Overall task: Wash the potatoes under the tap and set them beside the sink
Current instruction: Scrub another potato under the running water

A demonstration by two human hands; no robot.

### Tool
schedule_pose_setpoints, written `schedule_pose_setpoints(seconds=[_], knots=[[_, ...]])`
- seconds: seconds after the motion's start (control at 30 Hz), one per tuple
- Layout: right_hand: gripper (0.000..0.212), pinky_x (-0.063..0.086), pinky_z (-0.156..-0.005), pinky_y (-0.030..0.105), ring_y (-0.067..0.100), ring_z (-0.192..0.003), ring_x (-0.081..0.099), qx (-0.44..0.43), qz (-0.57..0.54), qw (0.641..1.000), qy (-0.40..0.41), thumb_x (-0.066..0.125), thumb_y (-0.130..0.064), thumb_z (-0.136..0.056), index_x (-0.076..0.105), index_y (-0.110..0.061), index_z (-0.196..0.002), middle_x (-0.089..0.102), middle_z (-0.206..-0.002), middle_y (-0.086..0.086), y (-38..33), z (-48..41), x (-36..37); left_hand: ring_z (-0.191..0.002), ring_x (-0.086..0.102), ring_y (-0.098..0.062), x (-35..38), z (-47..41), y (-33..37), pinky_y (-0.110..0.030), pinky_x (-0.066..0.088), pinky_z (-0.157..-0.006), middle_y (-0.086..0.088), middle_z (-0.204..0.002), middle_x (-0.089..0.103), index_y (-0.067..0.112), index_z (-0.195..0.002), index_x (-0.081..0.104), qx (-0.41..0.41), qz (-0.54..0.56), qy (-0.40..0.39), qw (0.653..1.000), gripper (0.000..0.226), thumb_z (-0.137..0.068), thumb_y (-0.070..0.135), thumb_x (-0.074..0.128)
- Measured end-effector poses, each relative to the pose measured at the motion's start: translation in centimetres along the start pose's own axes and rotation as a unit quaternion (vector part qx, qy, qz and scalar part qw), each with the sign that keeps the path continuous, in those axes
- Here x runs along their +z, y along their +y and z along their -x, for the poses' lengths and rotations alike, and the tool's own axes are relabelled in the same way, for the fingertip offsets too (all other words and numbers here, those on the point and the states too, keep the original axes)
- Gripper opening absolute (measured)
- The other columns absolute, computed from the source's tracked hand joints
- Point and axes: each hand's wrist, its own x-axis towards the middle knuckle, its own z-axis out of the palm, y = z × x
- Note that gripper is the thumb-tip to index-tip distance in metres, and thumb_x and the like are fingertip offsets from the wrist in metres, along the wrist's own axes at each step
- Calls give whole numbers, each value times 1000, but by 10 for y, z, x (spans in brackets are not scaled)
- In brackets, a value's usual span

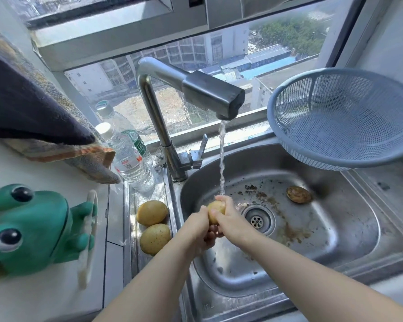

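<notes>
We see a pale yellow, oval potato (pixel 215 211) clasped between both hands over the basin of the stainless steel sink (pixel 335 240). It sits right under the thin stream of water (pixel 222 159) falling from the angular metal tap (pixel 196 89). The left hand (pixel 199 231) curls round the potato's lower left side from beneath. The right hand (pixel 230 223) wraps its right side, thumb laid across the front. The potato's top pokes out above the fingers, where the water lands.

On the steel ledge left of the basin we find a farther clean yellow potato (pixel 152 213) just beside a nearer clean yellow potato (pixel 155 238), both close to the left forearm. A brown, dirt-covered potato (pixel 299 194) lies on the basin floor at the back right, well apart from the hands, with soil specks around the round drain (pixel 257 220). A blue plastic mesh colander (pixel 342 117) rests tilted at the sink's right rear corner.
</notes>
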Motion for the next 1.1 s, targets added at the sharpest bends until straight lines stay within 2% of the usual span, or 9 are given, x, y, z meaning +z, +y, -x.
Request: schedule_pose_setpoints(seconds=[0.2, 0.33, 0.4, 0.57, 0.7, 0.8, 0.87, 0.97, 1.1], knots=[[15, 43, -60, 26, 17, -69, 53, -1, 5, 990, 142, 38, -27, -100, 49, -16, -101, 56, -79, 0, -6, -12, -2, -28, 36, -6, 15, 3, -2, -14, 35, -35, -3, -50, 41, 5, -69, 48, 51, -23, -11, 998, 51, -105, 34, 27], [18, 39, -49, 24, 13, -54, 44, 38, -33, 998, 41, 40, -23, -100, 49, -19, -115, 52, -76, 4, -3, -11, -7, -36, 36, -8, 4, -1, 2, -15, 33, -39, -2, -51, 43, 7, -71, 49, 45, -62, -12, 997, 52, -104, 37, 24], [34, 41, -52, 22, 11, -59, 47, 19, -25, 999, -5, 51, -14, -94, 41, -25, -125, 54, -82, 3, 2, -7, -8, -38, 35, -8, -1, -1, 5, -17, 32, -42, 0, -46, 43, 8, -73, 49, 36, -48, -17, 998, 52, -104, 41, 24], [38, 41, -57, 5, 0, -75, 55, -69, 51, 994, 65, 61, -18, -89, 40, -31, -119, 56, -93, -8, -6, 5, -10, -39, 33, -9, 5, 1, 9, -17, 32, -39, 1, -48, 36, 9, -71, 45, 71, -5, -11, 997, 50, -104, 41, 24], [33, 40, -50, 3, 1, -61, 52, -73, 26, 996, 42, 57, -21, -94, 40, -22, -122, 55, -80, -5, -16, 12, -9, -40, 32, -9, 4, 4, 4, -18, 32, -38, 3, -44, 35, 11, -69, 43, 72, 30, -37, 996, 52, -104, 43, 22], [14, 40, -38, 18, 8, -41, 45, -54, -20, 995, 83, 51, -18, -96, 49, -17, -109, 52, -63, 2, -18, 6, -7, -43, 33, -10, 12, 9, -1, -17, 35, -40, 1, -48, 36, 11, -69, 48, 116, 23, -52, 992, 54, -104, 41, 21], [9, 39, -42, 22, 11, -41, 46, -47, -30, 988, 141, 48, -22, -96, 54, -21, -89, 55, -64, 4, -18, -2, -6, -46, 37, -10, 19, 7, -8, -18, 39, -44, -2, -56, 40, 10, -78, 56, 164, -3, -72, 984, 51, -103, 42, 26], [31, 49, -64, 29, 19, -73, 60, -31, -23, 979, 199, 41, -21, -98, 60, -24, -73, 64, -78, 4, -18, -8, -9, -61, 51, -11, 23, 3, -16, -21, 48, -52, -8, -83, 56, 3, -110, 52, 184, -64, -61, 979, 45, -99, 45, 39], [35, 44, -52, 23, 17, -65, 59, 25, -74, 987, 139, 33, -27, -102, 66, -16, -97, 64, -79, 6, -17, 4, -13, -74, 61, -11, 21, 1, -16, -21, 48, -55, -3, -99, 65, 18, -117, 51, 204, -45, -22, 978, 37, -89, 39, 60]])
